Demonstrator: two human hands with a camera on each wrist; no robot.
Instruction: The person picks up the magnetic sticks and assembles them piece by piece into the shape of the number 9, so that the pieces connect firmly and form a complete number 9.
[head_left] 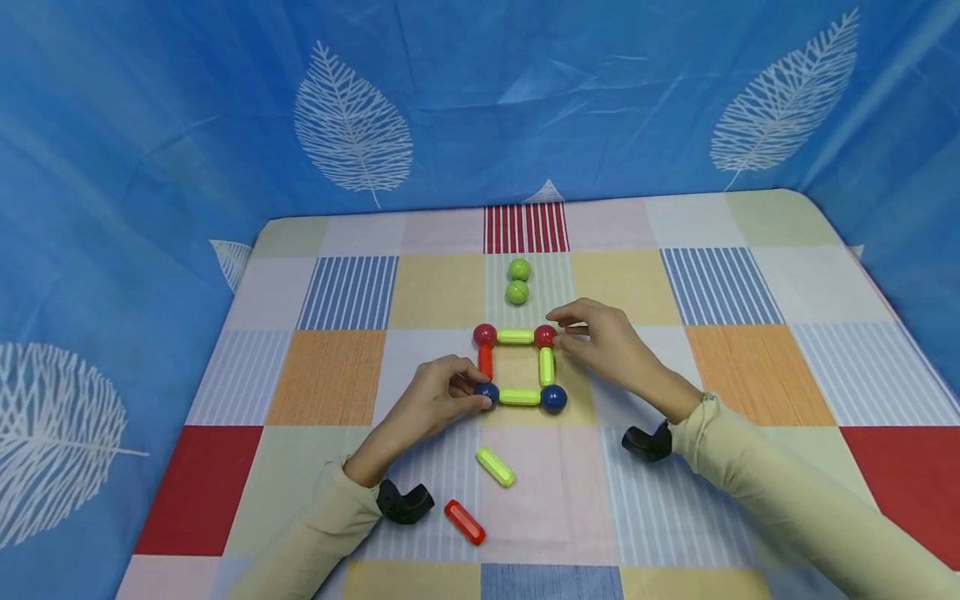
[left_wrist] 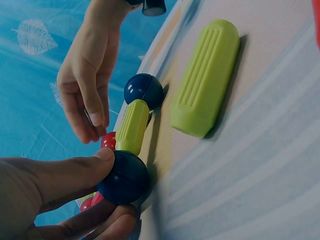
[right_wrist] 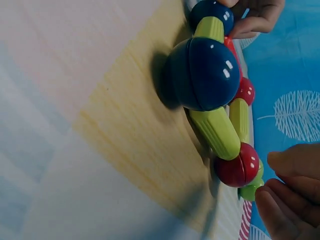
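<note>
The left hand (head_left: 442, 392) pinches a blue ball (head_left: 489, 395), the near left corner of a square (head_left: 519, 397) made of balls and sticks on the patchwork cloth (head_left: 322, 375). Closer in lie a loose red stick (head_left: 465, 522), then a lime stick (head_left: 495, 467). Past the square sit two green balls (head_left: 517, 292). The right hand (head_left: 609, 343), loosely bent and holding nothing, is just beside the far right red ball (head_left: 545, 335).

The left hand (head_left: 442, 392) pinches while the right hand (head_left: 606, 337), reaching slightly farther forward, is loosely curled.
</note>
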